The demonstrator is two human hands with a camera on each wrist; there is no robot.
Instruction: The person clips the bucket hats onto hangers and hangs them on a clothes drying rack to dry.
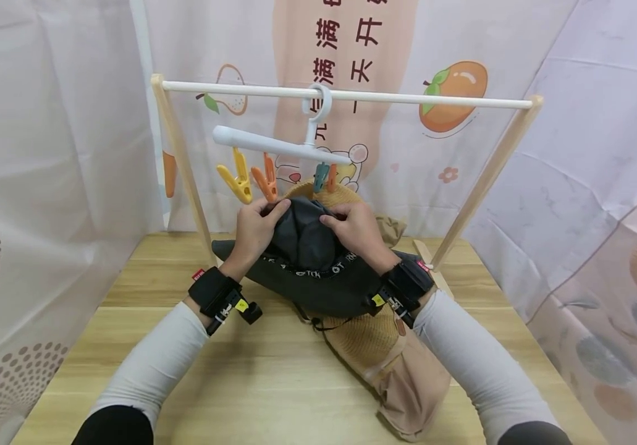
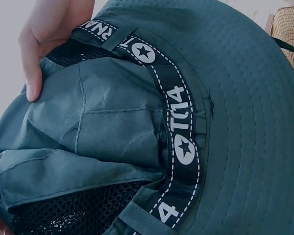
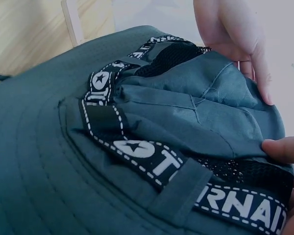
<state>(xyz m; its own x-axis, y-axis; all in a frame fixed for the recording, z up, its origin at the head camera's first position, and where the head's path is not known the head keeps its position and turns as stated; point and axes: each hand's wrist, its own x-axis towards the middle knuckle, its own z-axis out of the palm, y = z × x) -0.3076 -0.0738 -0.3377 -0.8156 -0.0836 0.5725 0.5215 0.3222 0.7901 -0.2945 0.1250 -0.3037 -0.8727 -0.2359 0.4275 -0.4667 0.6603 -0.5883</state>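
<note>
- Dark hat (image 1: 304, 281): near the table's (image 1: 274, 377) far edge, beneath the hanger (image 1: 274, 144).
- Left hand (image 1: 255, 225) and right hand (image 1: 358, 228) pinch it from opposite sides.
- Level, even grips should spread it best.

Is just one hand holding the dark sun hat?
No, the head view shows the left hand and the right hand both holding the dark sun hat.
</note>
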